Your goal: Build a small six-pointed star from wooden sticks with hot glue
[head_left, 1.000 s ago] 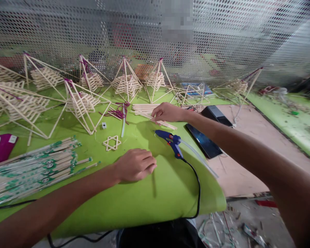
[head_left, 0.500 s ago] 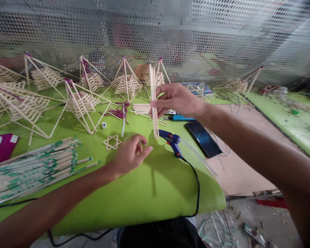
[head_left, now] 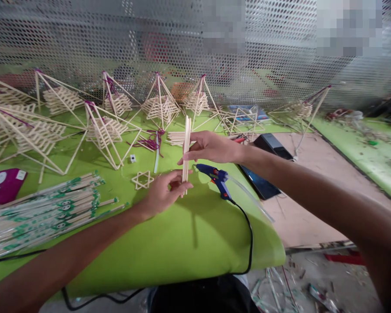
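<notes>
Upright over the green mat [head_left: 189, 252], a thin bundle of pale wooden sticks [head_left: 186, 139]: right hand [head_left: 211, 148] pinches its middle, left hand [head_left: 164, 193] pinches the lower end. Just right lies a blue glue gun [head_left: 217, 177]; left, a flat stick star [head_left: 142, 180] and wrapped chopsticks [head_left: 45, 213].

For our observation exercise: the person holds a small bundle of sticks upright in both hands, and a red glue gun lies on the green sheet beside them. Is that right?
Not quite. The head view shows the glue gun is blue, not red. The rest holds: left hand and right hand hold the sticks upright over the green sheet.
</notes>
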A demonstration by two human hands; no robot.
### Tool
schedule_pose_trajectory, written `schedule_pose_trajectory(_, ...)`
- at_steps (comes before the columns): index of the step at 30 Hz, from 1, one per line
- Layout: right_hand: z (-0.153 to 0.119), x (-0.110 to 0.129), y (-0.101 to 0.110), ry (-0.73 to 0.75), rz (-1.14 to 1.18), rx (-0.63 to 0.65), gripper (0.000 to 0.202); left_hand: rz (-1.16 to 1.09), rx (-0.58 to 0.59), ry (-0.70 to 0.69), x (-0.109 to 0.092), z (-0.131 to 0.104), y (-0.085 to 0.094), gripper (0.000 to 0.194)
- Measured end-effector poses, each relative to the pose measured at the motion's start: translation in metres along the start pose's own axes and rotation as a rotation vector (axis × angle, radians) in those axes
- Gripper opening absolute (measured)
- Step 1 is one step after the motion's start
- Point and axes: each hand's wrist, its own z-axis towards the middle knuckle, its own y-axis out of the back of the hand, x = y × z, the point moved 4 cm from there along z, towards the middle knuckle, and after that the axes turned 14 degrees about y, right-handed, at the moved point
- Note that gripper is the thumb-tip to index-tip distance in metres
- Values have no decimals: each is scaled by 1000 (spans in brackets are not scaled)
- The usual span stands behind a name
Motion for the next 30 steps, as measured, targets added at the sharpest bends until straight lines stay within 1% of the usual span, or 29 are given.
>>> schedule_pose_trajectory(4, -3, -9, -3, -27, -24, 19, 28, -4, -8, 37, 2, 2, 0, 39)
schedule_pose_trajectory(7, -5, -18, 4, -75, -72, 57, 32, -14, -34, 70, 2, 3, 1, 37)
schedule_pose_trajectory(9, -8, -27, 15, -129, -128, 99, 35, -18, -43, 101, 4, 4, 1, 38)
schedule_pose_trajectory(11, -12, -40, 30, -197, -228, 108, 35, -21, -44, 137, 5, 5, 2, 42)
schedule_pose_trajectory(14, -20, -62, 54, -294, -473, 12, 22, -18, -50, 198, 7, 6, 3, 56)
schedule_pose_trajectory(16, -26, -75, 61, -366, -610, 12, 22, -6, -61, 240, 7, 6, 4, 67)
schedule_pose_trajectory(18, -30, -86, 60, -429, -698, 54, 29, 6, -68, 273, 5, 5, 5, 74)
schedule_pose_trajectory(21, -31, -95, 53, -478, -764, 128, 37, 13, -67, 301, 3, 5, 5, 76)
schedule_pose_trajectory(26, -26, -95, 43, -483, -802, 214, 37, 7, -63, 319, 4, 6, 5, 75)
schedule_pose_trajectory(30, -25, -94, 40, -493, -819, 232, 37, 3, -68, 319, 6, 5, 5, 76)
